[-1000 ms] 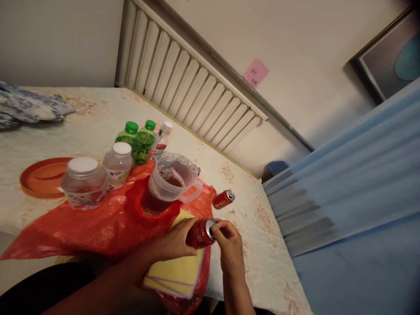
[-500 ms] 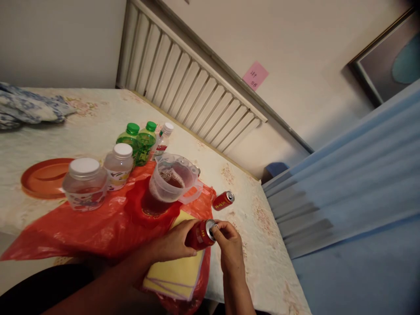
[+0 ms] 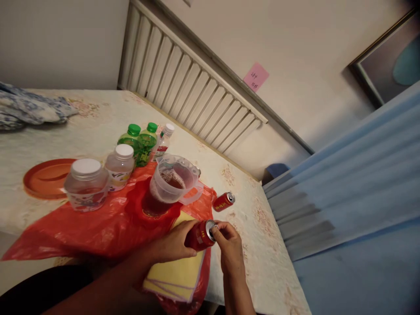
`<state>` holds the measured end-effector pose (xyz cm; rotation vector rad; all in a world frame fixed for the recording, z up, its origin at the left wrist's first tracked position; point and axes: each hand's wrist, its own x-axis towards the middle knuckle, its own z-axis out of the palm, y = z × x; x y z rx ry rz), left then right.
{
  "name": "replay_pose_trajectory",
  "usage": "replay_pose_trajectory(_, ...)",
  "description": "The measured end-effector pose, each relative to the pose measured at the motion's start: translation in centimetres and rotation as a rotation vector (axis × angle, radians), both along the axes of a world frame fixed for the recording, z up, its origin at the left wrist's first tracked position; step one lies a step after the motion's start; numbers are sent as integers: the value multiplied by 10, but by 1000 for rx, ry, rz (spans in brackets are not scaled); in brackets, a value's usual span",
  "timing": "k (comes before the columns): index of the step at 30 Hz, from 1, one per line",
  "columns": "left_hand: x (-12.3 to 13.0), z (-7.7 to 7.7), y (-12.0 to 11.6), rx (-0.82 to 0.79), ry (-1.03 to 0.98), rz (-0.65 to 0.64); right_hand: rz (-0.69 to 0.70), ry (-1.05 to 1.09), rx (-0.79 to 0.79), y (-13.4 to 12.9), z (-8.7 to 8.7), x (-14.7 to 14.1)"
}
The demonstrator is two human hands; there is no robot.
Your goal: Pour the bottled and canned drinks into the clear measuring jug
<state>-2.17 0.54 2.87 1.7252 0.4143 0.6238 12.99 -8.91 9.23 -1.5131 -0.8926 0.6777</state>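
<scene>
Lower centre of frame: left hand point(image 3: 179, 240) clamped around red drinks can point(image 3: 199, 236); right hand point(image 3: 230, 245) touches its lid point(image 3: 209, 228), pinch unclear.

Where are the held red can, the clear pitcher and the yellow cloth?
Held red can point(image 3: 201, 236): head view, on its side wall.
Clear pitcher point(image 3: 166, 189): head view, on its near wall.
Yellow cloth point(image 3: 178, 272): head view, on its top face.

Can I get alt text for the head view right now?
A person's left hand grips a red can while the fingers of the right hand touch its top, over yellow cloth. Beyond, a translucent jug of brown drink stands on red plastic, with a second red can to its right, lidded jars and bottles to its left.
</scene>
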Motion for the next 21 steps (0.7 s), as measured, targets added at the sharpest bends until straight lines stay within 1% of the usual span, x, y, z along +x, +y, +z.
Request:
replay_pose_trajectory(10,-8,0,0,13,25,20,19,22,2,3,5,-5)
replay_pose_trajectory(14,-14,3,2,-22,-9,20,-24,55,36,6,9,-4)
replay_pose_trajectory(17,-19,4,3,-69,-19,7,-48,71,54,15,8,-3)
replay_pose_trajectory(21,-23,6,2,-97,-31,-14,19,29,93,42,3,-1)
